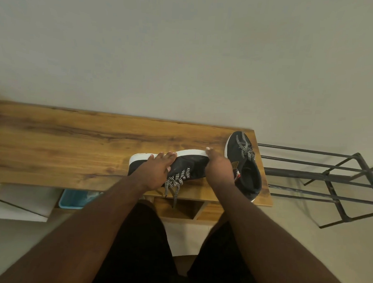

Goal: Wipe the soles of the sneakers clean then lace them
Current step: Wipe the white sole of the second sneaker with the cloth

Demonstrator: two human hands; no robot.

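A black sneaker (188,166) with a white sole lies on its side on the wooden table (74,149), sole turned away from me. Its black-and-white laces (175,183) hang loose over the table's front edge. My left hand (158,172) grips the sneaker's left end, fingers over the sole edge. My right hand (219,168) presses on the right end, with a small white thing at its fingertips against the sole; I cannot tell what it is. A second black sneaker (244,163) stands upright at the table's right end, laces in place.
A black metal rack (329,181) stands on the floor to the right of the table. Under the table sit a blue bin (76,198) and a white box (18,206). A plain wall rises behind the table.
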